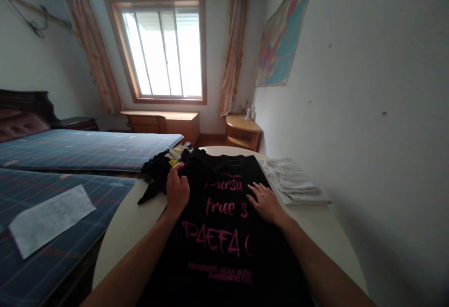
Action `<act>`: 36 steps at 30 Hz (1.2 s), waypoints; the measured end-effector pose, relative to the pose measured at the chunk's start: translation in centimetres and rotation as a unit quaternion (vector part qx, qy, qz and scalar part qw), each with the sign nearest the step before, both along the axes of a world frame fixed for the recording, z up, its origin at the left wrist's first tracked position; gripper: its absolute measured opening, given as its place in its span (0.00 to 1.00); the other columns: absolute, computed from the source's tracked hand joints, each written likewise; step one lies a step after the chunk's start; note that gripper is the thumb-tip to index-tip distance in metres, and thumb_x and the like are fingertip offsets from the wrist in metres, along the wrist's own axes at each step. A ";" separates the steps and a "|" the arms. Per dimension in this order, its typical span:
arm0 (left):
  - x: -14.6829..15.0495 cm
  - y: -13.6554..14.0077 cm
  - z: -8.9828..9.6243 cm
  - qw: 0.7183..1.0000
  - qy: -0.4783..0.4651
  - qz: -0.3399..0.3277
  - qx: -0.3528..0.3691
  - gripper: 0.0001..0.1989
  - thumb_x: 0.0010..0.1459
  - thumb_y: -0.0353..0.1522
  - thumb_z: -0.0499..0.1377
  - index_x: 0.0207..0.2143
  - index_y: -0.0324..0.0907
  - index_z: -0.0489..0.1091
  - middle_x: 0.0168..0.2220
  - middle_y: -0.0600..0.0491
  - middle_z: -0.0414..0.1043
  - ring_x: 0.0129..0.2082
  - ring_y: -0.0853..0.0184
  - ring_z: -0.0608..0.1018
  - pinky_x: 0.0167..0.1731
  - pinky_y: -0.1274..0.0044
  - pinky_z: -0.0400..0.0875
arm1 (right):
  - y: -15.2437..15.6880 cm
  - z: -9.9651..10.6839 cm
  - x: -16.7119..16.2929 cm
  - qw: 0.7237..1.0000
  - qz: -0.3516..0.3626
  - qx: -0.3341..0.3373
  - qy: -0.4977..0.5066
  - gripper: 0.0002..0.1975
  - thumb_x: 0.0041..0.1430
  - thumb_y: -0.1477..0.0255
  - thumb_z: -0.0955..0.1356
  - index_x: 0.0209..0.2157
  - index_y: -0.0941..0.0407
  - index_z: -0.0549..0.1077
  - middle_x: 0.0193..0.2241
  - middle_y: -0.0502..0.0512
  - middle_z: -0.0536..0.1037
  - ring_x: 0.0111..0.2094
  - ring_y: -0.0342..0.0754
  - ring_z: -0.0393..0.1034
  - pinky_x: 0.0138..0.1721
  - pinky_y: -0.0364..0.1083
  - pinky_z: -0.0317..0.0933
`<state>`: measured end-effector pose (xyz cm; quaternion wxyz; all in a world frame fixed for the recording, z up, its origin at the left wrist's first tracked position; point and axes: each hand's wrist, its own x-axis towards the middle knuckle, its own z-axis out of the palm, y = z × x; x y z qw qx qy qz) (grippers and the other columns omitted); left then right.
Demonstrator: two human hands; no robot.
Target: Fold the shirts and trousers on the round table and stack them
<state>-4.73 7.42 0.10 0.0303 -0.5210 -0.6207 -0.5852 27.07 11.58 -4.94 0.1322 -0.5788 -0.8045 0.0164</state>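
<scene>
On the table (117, 239), the soft-looking garment (224, 220), best held edgewise, is touched by a flat-spread right hand (267, 201) and curled left hand (177, 187), its grip unclear

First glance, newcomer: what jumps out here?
Probably the bright rectangular window in a brown wooden frame, at the back, left of centre. Next, the black fabric garment with pink lettering, spread on the round off-white table in the middle foreground. After that, likely the colourful map-like poster, high on the plain pale wall at right.
</scene>
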 end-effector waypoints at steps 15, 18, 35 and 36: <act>-1.8 -1.0 -2.8 0.993 -0.071 -0.091 0.002 0.22 0.57 0.23 0.48 0.53 0.44 0.65 0.52 0.48 0.74 0.53 0.62 0.75 0.58 0.66 0.66 | 5.4 3.2 -14.6 0.921 -0.020 -0.160 0.353 0.16 0.61 0.60 0.68 0.37 0.59 0.77 0.32 0.58 0.81 0.36 0.50 0.76 0.40 0.45 0.66; -2.0 -0.8 -3.1 0.994 -0.042 -0.102 0.006 0.18 0.59 0.27 0.52 0.52 0.44 0.66 0.51 0.47 0.73 0.52 0.61 0.75 0.57 0.65 0.67 | 6.5 2.8 -15.6 0.904 -0.026 -0.162 0.394 0.13 0.61 0.63 0.68 0.36 0.60 0.76 0.31 0.57 0.80 0.33 0.48 0.75 0.36 0.44 0.67; -2.6 -0.1 -3.3 0.993 0.111 -0.044 -0.022 0.17 0.50 0.20 0.53 0.37 0.46 0.73 0.47 0.47 0.70 0.50 0.55 0.71 0.54 0.60 0.68 | 9.6 3.0 -14.0 0.911 -0.058 -0.121 0.391 0.16 0.57 0.63 0.70 0.44 0.59 0.75 0.43 0.61 0.79 0.45 0.52 0.74 0.50 0.49 0.65; -2.6 -0.3 -3.1 0.992 0.118 -0.047 -0.019 0.16 0.51 0.20 0.53 0.35 0.46 0.73 0.46 0.47 0.71 0.49 0.55 0.71 0.54 0.60 0.68 | 9.8 3.3 -14.5 0.912 -0.052 -0.118 0.389 0.19 0.57 0.61 0.71 0.45 0.58 0.74 0.46 0.62 0.78 0.48 0.54 0.73 0.52 0.50 0.63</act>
